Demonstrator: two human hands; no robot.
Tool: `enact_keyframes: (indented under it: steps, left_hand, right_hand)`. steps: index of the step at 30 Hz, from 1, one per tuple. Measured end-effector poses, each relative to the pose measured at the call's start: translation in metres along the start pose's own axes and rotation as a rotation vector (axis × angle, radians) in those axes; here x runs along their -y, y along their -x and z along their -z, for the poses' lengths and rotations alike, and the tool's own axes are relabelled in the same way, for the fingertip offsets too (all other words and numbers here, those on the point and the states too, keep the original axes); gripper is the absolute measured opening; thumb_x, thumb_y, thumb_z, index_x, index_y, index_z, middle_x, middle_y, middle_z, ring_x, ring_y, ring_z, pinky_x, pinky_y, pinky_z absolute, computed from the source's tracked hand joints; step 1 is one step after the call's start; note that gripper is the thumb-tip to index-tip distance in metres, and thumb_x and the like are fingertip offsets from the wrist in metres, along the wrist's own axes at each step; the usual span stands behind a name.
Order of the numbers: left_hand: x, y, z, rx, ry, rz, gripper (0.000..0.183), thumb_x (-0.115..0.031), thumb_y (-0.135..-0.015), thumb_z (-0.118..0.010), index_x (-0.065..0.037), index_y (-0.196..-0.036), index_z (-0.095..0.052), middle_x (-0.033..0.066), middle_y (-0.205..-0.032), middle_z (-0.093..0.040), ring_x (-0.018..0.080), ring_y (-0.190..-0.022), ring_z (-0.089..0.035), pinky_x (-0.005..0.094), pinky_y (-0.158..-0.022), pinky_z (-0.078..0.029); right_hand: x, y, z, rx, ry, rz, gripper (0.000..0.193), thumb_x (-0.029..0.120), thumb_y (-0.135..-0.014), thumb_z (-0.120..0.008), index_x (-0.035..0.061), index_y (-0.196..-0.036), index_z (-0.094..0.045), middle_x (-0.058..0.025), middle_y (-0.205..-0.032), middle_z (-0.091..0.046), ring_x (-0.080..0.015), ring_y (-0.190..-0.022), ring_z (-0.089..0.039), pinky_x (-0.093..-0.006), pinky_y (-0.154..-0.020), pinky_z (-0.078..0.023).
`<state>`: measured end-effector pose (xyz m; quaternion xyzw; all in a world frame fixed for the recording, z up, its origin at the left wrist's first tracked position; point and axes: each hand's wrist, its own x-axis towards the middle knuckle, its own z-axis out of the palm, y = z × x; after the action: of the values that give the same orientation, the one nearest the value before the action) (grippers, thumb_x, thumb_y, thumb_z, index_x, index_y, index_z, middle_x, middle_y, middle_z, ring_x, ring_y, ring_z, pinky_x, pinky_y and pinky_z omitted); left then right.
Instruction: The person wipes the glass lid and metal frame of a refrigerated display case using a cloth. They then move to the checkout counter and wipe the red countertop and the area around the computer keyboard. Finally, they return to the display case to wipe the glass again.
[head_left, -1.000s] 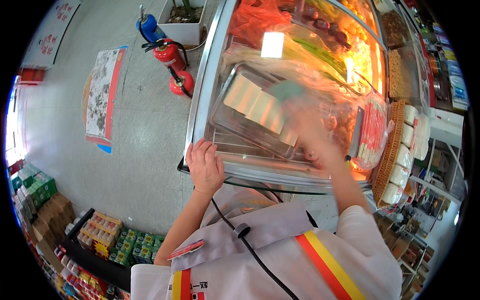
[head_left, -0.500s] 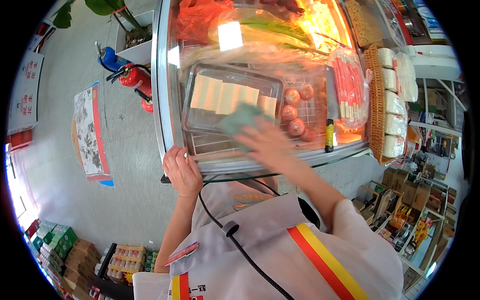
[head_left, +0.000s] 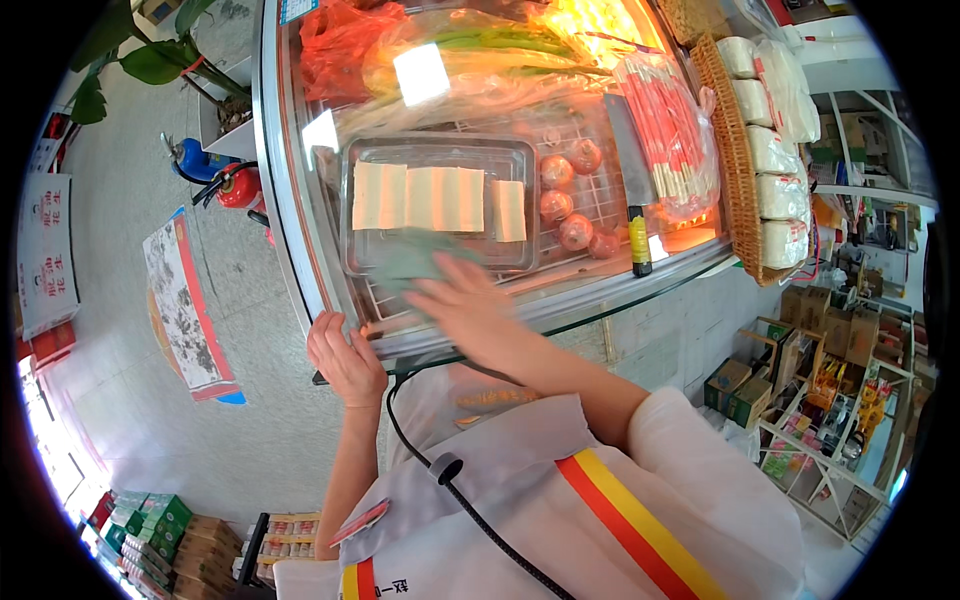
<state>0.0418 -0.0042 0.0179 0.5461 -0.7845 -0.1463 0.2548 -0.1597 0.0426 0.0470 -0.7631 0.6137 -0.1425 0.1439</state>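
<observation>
My right hand (head_left: 462, 300) presses a green cloth (head_left: 412, 262) onto the glass top of a display case (head_left: 375, 345); hand and cloth are smeared by motion. Under the glass, just beyond the cloth, a clear tray (head_left: 520, 150) holds pale slabs that look like tofu (head_left: 440, 198), one set apart at the right. My left hand (head_left: 345, 358) is closed over the case's near left corner, its fingers bent round the edge. Several round reddish-brown onion-like items (head_left: 575, 232) lie on a wire rack right of the tray.
A broad knife with a yellow-and-black handle (head_left: 639, 240) lies to the right, beside bagged red-and-white sticks (head_left: 675, 140). A wicker basket (head_left: 728, 150) of white packets borders the case. Fire extinguishers (head_left: 238, 188) and a potted plant (head_left: 228, 112) stand left. A black cord (head_left: 480, 508) hangs before me.
My right hand and the cloth have swept left and nearer me across the glass. My left hand stays on the corner. The view has shifted, putting the case higher and further left.
</observation>
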Motion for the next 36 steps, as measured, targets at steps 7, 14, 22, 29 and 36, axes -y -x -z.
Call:
enact_keyframes:
  steps: [7, 14, 22, 29, 36]
  left_hand:
    - [-0.001, 0.001, -0.001, -0.007, 0.018, -0.022, 0.025, -0.004, -0.081, -0.049, 0.000, -0.106, -0.053, 0.0189, -0.109, -0.053, 0.0371, -0.105, -0.049, 0.0447, -0.091, -0.035]
    - [-0.002, -0.002, -0.002, 0.021, -0.014, -0.008, 0.023, -0.004, -0.084, -0.048, 0.000, -0.106, -0.053, 0.0190, -0.109, -0.054, 0.0365, -0.104, -0.049, 0.0440, -0.089, -0.036]
    - [0.002, 0.002, -0.004, 0.042, 0.001, 0.005, 0.023, -0.005, -0.082, -0.049, -0.001, -0.104, -0.053, 0.0174, -0.110, -0.053, 0.0357, -0.105, -0.049, 0.0443, -0.093, -0.033]
    - [-0.001, -0.001, -0.001, 0.041, -0.024, -0.013, 0.022, -0.003, -0.084, -0.048, -0.001, -0.105, -0.054, 0.0160, -0.107, -0.055, 0.0342, -0.100, -0.050, 0.0424, -0.087, -0.036]
    - [0.000, 0.002, -0.002, 0.062, 0.007, 0.000, 0.024, -0.004, -0.081, -0.049, -0.001, -0.104, -0.053, 0.0161, -0.109, -0.053, 0.0343, -0.104, -0.049, 0.0430, -0.092, -0.033]
  right_hand:
    - [-0.100, 0.018, 0.059, -0.074, 0.427, -0.585, 0.049, 0.020, -0.086, -0.055, 0.0072, -0.132, -0.044, -0.0162, -0.136, -0.043, -0.0363, -0.117, -0.045, -0.0457, -0.099, -0.035]
    - [0.005, -0.024, -0.004, -0.051, 0.254, -0.077, 0.054, 0.015, -0.079, -0.057, 0.0008, -0.130, -0.044, -0.0162, -0.127, -0.048, -0.0435, -0.119, -0.040, -0.0500, -0.101, -0.033]
    - [-0.067, 0.046, 0.060, -0.012, 0.323, -0.670, 0.061, 0.037, -0.083, -0.060, -0.0045, -0.125, -0.046, -0.0234, -0.131, -0.045, -0.0473, -0.118, -0.042, -0.0533, -0.101, -0.032]
    - [-0.005, 0.019, 0.024, 0.131, 0.284, -0.339, 0.066, 0.041, -0.084, -0.057, -0.0064, -0.128, -0.043, -0.0246, -0.131, -0.044, -0.0470, -0.121, -0.038, -0.0560, -0.103, -0.027]
    - [-0.059, 0.066, 0.058, -0.084, 0.310, -0.668, 0.065, 0.041, -0.082, -0.061, -0.0052, -0.125, -0.045, -0.0286, -0.127, -0.044, -0.0470, -0.108, -0.047, -0.0526, -0.094, -0.036]
